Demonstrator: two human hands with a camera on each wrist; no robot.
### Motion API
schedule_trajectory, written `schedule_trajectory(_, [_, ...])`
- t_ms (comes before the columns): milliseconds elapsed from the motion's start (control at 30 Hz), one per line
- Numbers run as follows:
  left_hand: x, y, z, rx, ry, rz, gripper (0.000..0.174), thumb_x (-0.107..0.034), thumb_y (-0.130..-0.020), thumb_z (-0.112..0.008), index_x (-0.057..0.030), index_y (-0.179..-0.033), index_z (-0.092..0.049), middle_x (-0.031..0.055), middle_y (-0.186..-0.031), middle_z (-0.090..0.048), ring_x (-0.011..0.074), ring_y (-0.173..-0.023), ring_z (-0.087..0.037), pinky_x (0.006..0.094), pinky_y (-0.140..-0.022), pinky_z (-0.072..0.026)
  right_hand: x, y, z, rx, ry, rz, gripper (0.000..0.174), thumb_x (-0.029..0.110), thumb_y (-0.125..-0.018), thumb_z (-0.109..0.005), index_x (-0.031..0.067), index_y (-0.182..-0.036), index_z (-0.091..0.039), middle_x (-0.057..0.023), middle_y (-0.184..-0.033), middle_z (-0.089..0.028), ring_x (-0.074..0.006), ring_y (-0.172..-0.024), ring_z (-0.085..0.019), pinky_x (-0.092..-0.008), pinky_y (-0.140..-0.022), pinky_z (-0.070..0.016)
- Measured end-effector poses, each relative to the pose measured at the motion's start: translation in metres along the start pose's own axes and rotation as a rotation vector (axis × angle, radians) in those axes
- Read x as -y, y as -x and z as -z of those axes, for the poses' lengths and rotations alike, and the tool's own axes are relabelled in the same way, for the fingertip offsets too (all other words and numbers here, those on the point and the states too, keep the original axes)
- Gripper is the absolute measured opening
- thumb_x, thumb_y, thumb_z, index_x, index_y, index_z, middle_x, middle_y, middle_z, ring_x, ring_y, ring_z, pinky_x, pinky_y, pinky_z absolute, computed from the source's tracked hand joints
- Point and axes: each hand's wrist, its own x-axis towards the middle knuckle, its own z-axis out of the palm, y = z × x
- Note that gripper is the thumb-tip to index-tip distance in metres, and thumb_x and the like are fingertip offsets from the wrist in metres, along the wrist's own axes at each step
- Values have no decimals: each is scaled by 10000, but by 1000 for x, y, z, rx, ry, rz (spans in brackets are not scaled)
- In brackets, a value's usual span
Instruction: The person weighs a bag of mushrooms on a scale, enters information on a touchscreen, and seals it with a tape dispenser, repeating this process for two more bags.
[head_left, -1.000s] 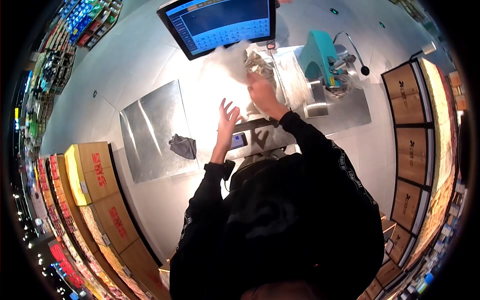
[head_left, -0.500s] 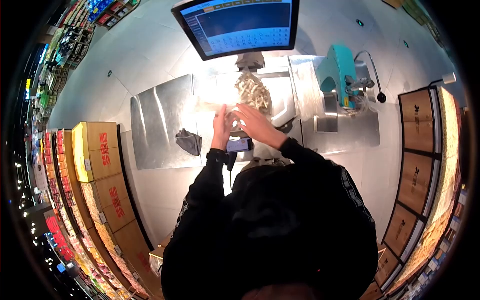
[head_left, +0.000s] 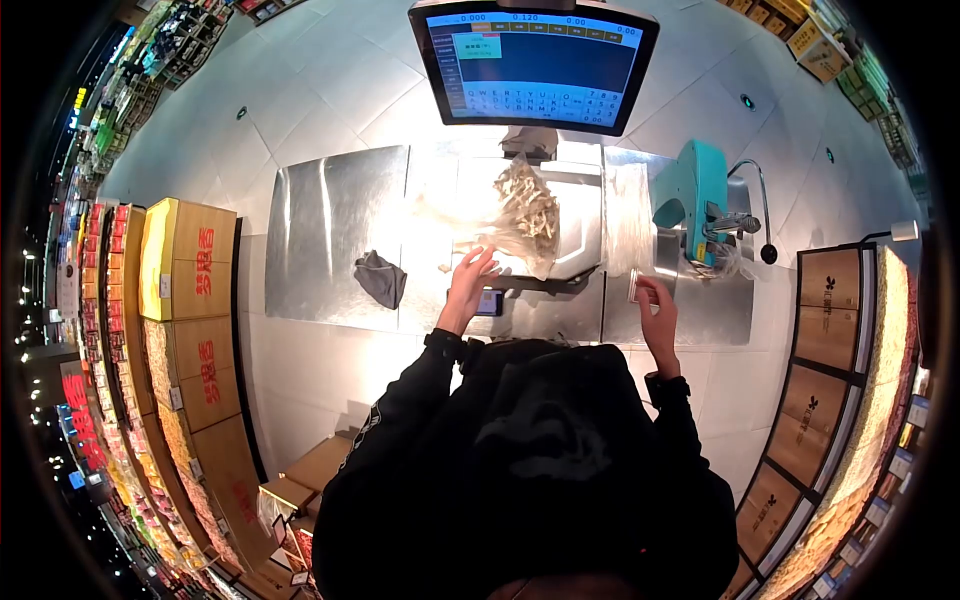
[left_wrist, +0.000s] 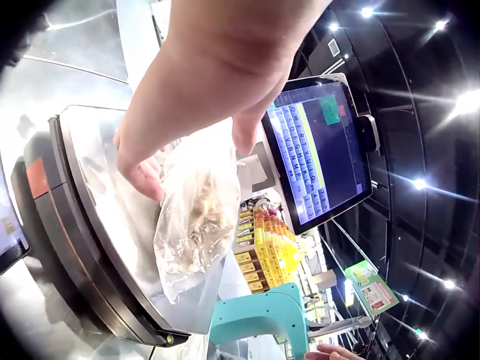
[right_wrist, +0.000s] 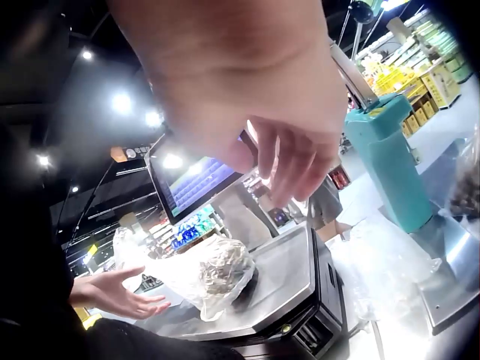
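The clear bag [head_left: 527, 215] lies on the scale pan [head_left: 582, 228], with its long axis running 12 to 6. Your left hand [head_left: 468, 285] is nearer, fingers spread at the bag's 7 o'clock edge. Your right hand [head_left: 657, 310] is well apart at 4 o'clock, beside a white slip [head_left: 633, 286]. I cannot tell if it pinches the slip.

a black long-sleeved top [head_left: 540, 490] covers the person, its hood [head_left: 545, 400] bunched at the neck. small white lettering runs along the left sleeve [head_left: 390, 430]. a dark strap [head_left: 447, 343] circles the cuff below the bare left hand [head_left: 470, 285], and another sits below the bare right hand [head_left: 655, 315].
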Motion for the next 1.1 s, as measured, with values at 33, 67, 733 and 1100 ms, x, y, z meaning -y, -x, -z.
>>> schedule_trajectory(33, [1,0,1,-1,5,-15,482,-208,-912,-678,-25,-1308,-475,57,-1151,-591,187,-1070,-574,390,-913,-479,3,1,0,0,-5,-7,215,105,-935,-589,27,-1134,-615,-113,-1020,-661,-182,-867,-638,-303,-767,-497])
schedule_trajectory(67, [1,-2,1,-3,2,-15,482,-208,-912,-678,-25,-1308,-475,57,-1151,-591,187,-1070,-574,390,-913,-479,4,3,-1,-1,-11,-14,209,110,-943,-583,23,-1130,-616,-110,-1021,-662,-175,-870,-635,-303,-766,-495])
schedule_trajectory(733, [-23,9,0,-21,38,5,442,-308,-881,-713,-7,-1151,-535,95,-1099,-572,201,-1029,-565,367,-875,-484,191,-142,-84,35,222,561,261,142,-906,-605,65,-1154,-580,-107,-1397,-484,-271,-802,-675,-366,-708,-530])
schedule_trajectory(1100, [-16,-75,-38,-490,-26,29,445,-398,-804,-778,-41,-978,-575,39,-852,-570,180,-757,-557,342,-638,-457,166,-145,-52,-188,547,755,224,68,-848,-629,31,-1065,-593,-66,-1480,-411,-241,-890,-665,-333,-672,-537])
